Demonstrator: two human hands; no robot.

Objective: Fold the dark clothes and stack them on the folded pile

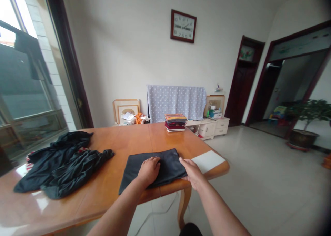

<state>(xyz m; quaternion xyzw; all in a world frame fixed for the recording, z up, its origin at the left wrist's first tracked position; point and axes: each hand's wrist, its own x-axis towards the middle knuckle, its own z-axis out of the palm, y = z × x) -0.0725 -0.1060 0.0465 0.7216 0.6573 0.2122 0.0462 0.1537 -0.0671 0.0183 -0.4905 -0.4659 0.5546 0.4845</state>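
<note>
A dark, folded garment (pixel 169 167) lies flat near the front edge of the wooden table (pixel 124 139). On top of it rests my left hand (pixel 150 170), its fingers lying on the cloth without gripping it. My right hand (pixel 191 172) holds the garment's right edge, thumb above and fingers partly hidden beneath. Whether it is trousers or another garment I cannot tell. Just right of it, a flat white sheet or board (pixel 209 160) lies at the table's corner.
A loose heap of dark clothes (pixel 69 167) covers the table's left side. Toward the far edge stands a neat stack of folded clothes (pixel 175 123). Behind the table are a white low cabinet (pixel 219 125) and a polka-dot cloth (pixel 177 103). A potted plant (pixel 303 136) stands at the right.
</note>
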